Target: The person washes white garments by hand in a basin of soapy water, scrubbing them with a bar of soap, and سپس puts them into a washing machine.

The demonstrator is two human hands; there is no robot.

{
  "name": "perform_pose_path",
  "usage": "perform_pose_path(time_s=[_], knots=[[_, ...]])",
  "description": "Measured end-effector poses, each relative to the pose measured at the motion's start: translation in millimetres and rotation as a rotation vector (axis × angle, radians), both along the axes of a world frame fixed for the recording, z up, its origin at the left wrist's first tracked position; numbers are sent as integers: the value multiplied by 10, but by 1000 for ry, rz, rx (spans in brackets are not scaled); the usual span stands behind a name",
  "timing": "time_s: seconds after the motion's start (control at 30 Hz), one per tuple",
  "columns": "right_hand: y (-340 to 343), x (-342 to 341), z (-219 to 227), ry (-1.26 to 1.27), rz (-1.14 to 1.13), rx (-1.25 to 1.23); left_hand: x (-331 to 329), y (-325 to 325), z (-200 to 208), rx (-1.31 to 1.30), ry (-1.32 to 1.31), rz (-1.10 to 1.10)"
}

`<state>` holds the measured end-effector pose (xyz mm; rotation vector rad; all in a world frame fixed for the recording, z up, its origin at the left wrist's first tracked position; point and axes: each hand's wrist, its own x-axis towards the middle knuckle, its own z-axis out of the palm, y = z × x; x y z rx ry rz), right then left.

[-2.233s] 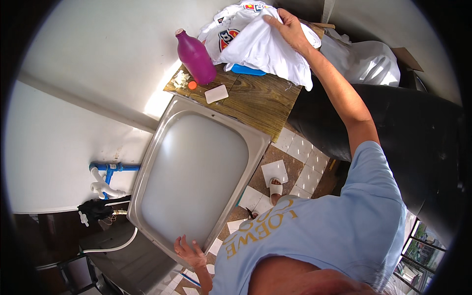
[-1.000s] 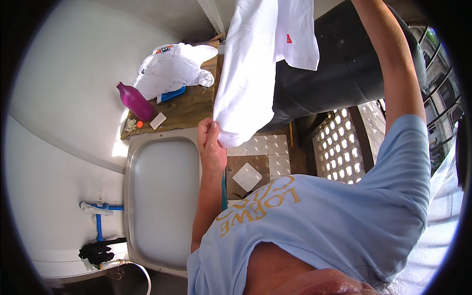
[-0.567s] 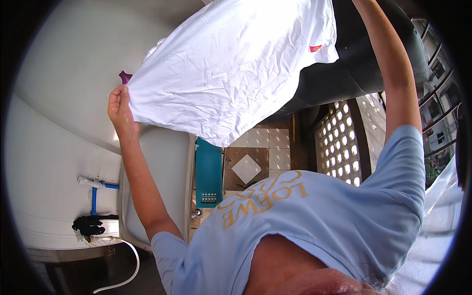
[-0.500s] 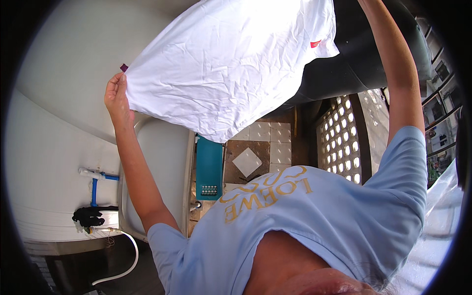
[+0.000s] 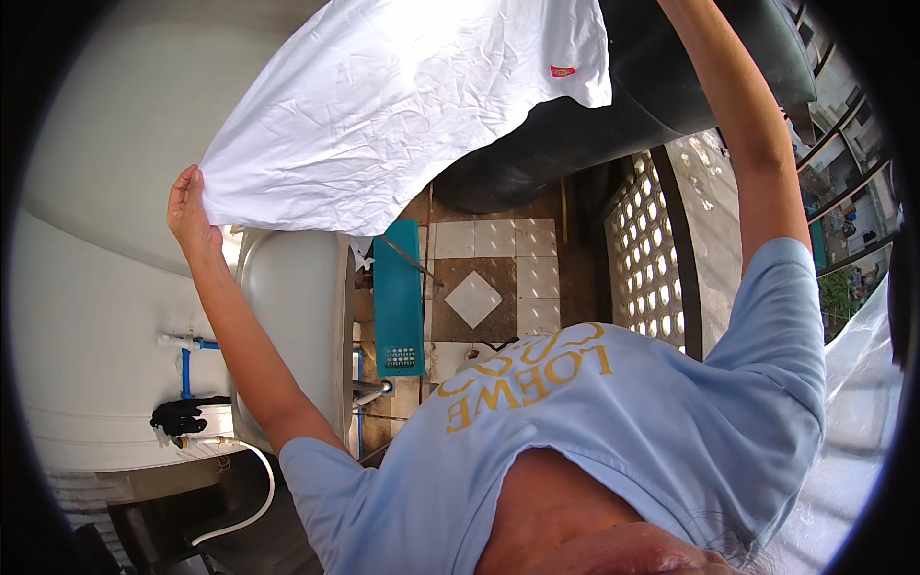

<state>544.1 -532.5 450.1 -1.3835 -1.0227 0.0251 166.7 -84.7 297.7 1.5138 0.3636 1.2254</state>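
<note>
My left hand [image 5: 191,213] is closed on the edge of a white garment [image 5: 364,125], pinching it between thumb and fingers. The wrinkled fabric stretches from that hand up past the top edge of the view, and bright light falls on its upper part. A small red label [image 5: 563,72] sits near its right-hand edge. My right forearm [image 5: 724,77] reaches up beyond the top of the picture, so the hand at its end is hidden from view.
A metal sink [image 5: 297,316] lies below my left arm. Beside it are a teal board [image 5: 398,287] and floor tiles [image 5: 537,249]. A large black tank [image 5: 652,96] stands behind the garment. Blue pipe [image 5: 186,374], black cloth [image 5: 179,416] and white hose [image 5: 259,508] are at left.
The garment and both arms have shifted left, my left hand also lower. The sink and teal board show more. A dark purple scrap above my left hand no longer shows.
</note>
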Motion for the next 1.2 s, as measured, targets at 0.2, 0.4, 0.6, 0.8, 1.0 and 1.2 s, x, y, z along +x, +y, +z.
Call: perform_pose_path(time_s=[0.2,0.4,0.6,0.8,1.0,1.2], knots=[[143,-519,-1396,-221,-135,-82,122,-731,-315,430,-235,348],[-143,-364,-2701,290,-88,-371,287,-517,-733,461,352,188],[-354,-391,-1825,897,545,201,246,-271,-111,258,116,-14],[-1071,-1296,-3086,586,32,-263,342,-311,30,207,127,-105],[-746,-1593,-3026,899,301,97,624,-447,-749,291,250,-284],[-882,-1129,-2705,862,536,338,641,-180,-1078,157,247,-311]])
